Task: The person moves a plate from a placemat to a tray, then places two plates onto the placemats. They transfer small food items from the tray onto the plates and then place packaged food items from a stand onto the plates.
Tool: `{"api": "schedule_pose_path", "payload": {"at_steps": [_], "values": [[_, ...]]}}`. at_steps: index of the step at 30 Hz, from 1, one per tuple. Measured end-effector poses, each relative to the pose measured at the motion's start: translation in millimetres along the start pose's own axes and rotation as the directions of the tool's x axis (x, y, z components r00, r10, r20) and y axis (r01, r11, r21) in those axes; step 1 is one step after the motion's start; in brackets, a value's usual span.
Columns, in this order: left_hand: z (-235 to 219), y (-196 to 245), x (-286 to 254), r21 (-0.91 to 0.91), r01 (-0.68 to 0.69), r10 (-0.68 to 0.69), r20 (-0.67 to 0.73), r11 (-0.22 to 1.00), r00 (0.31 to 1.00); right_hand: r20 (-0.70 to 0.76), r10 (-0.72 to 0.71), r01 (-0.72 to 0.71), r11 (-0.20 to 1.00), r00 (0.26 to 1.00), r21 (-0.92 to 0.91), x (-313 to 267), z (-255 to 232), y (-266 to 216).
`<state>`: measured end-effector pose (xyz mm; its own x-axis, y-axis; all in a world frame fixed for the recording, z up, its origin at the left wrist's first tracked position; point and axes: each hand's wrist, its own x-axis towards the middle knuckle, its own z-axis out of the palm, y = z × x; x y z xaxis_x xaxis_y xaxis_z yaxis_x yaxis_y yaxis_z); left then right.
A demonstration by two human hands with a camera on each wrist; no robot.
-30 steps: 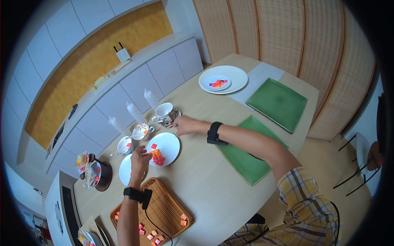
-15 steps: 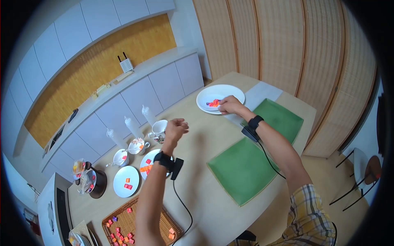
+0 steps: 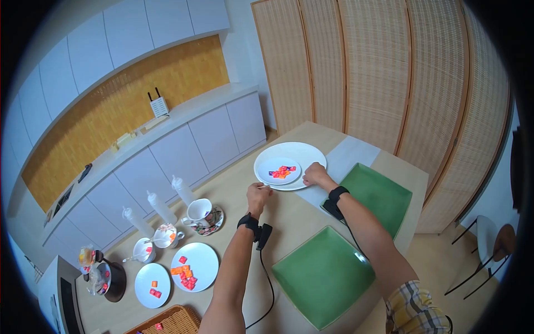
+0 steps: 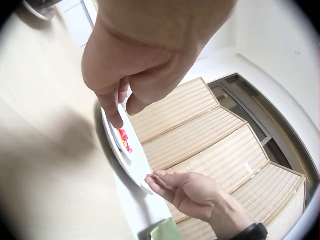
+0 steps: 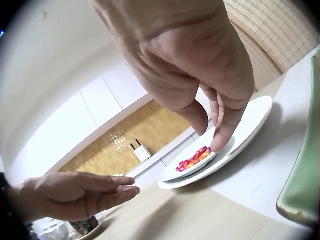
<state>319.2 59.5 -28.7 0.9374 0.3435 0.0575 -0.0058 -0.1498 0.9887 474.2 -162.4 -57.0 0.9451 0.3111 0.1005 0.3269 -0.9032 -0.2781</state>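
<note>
A small white plate point(image 3: 270, 163) bearing red, orange and purple candies point(image 5: 192, 159) sits on a large white oval plate point(image 3: 305, 150). My left hand point(image 3: 258, 199) is just off the oval plate's near left edge, its fingers fairly straight and nothing in them, as the right wrist view shows. Over the oval plate's right side is my right hand point(image 3: 318, 176), thumb and fingers apart and pointing down. In the right wrist view its fingertips point(image 5: 218, 144) overlap the small plate's rim beside the candies.
Two green square plates point(image 3: 325, 278) lie on the right of the table. To the left stand a cup on a saucer point(image 3: 199, 210), two more cups, squeeze bottles point(image 3: 161, 207) and two white plates point(image 3: 206, 259) with candies. A wicker basket point(image 3: 175, 322) is at the near edge.
My left hand has left the candy plate, passed the cup and reached the oval plate's near left side. My right hand has moved from beside the cup to the oval plate's right side.
</note>
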Motion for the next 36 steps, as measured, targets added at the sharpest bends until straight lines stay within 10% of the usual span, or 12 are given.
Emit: {"api": "schedule_pose_path", "payload": {"at_steps": [10,12,20,30,36], "values": [[2,-14,36,0.201,-0.012,0.036,-0.115,0.98,0.993,0.116,0.285,-0.307,0.853,0.952,0.421,-27,-49,-52],[2,-18,37,0.244,-0.059,0.102,-0.167,0.968,0.981,0.278,0.295,-0.402,0.568,0.914,0.718,-24,-41,-54],[4,-15,45,0.354,0.007,0.056,-0.17,0.935,0.984,0.318,0.253,-0.392,0.339,0.914,0.855,-21,-27,-58],[4,-12,40,0.172,0.082,-0.062,-0.117,0.982,0.991,0.381,0.253,-0.428,0.162,0.889,0.889,-42,-53,-69],[2,8,19,-0.265,0.198,-0.205,0.0,0.944,0.979,0.338,0.138,-0.361,0.208,0.931,0.909,-67,-76,-78]]}}
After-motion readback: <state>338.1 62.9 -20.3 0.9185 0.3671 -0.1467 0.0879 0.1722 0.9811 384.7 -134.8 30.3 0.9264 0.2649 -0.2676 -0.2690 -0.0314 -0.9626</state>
